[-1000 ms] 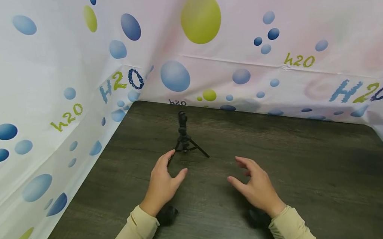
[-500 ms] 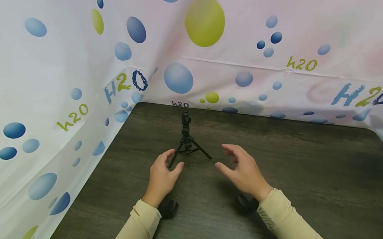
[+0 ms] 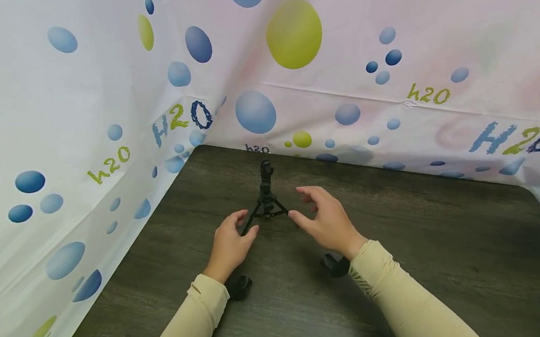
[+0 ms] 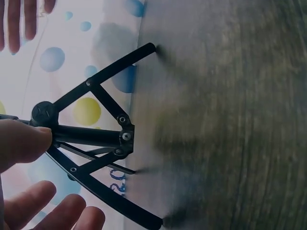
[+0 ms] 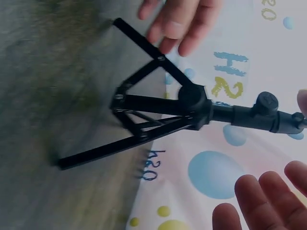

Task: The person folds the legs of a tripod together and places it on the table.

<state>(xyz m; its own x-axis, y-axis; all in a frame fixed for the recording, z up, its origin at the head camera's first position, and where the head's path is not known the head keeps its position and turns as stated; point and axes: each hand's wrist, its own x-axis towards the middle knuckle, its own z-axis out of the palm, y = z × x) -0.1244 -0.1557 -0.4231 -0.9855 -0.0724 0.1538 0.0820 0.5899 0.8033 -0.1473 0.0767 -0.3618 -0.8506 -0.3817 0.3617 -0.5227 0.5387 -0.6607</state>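
Note:
A small black tripod (image 3: 266, 188) stands upright on the dark wooden table with its legs spread. My left hand (image 3: 228, 246) is beside its left leg, thumb and fingers apart with nothing between them. On the other side, nearer the right leg, my right hand (image 3: 328, 221) hovers with relaxed, slightly bent fingers. The left wrist view shows the tripod's legs and braces (image 4: 91, 136) in front of the left thumb (image 4: 26, 143); contact cannot be made out. In the right wrist view, the tripod's centre column and upper post (image 5: 153, 103) lie between the two hands' fingers.
The dark wood-grain table (image 3: 448, 260) extends right and toward me. Behind and to the left hangs a white sheet (image 3: 336, 41) printed with blue and green dots and H2O lettering. Black devices (image 3: 239, 287) sit under both wrists.
My right hand has moved left and forward, closer to the tripod. The left hand has stayed almost in place. The head view has shifted slightly, and the tripod still stands.

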